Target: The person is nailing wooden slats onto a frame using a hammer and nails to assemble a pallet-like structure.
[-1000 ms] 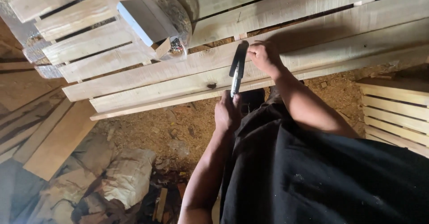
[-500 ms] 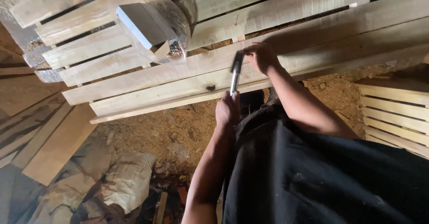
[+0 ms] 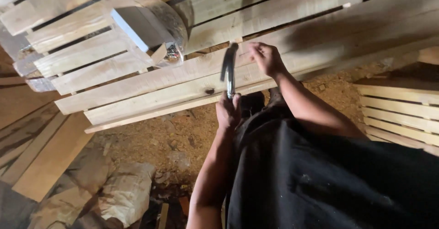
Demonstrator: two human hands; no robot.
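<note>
My left hand point(image 3: 228, 112) grips the metal handle of a hammer point(image 3: 230, 80), which points up over a frame of pale wooden slats point(image 3: 151, 85). The hammer's head is blurred and hovers just above a slat. My right hand point(image 3: 266, 57) rests on the same slat just right of the hammer head, its fingertips pinched together against the wood. Whatever they pinch is too small to make out. My black garment point(image 3: 329, 174) fills the lower right.
A clear plastic tub point(image 3: 171, 25) holding a grey box point(image 3: 137, 28) and small bits lies on the slats at upper left. Another slatted panel point(image 3: 402, 114) sits at right. Sawdust covers the ground point(image 3: 169, 137); crumpled sacks point(image 3: 123, 192) and loose planks point(image 3: 45, 160) lie at lower left.
The hammer head has swung slightly left and away from my right hand and is now blurred. My right hand stays on the slat.
</note>
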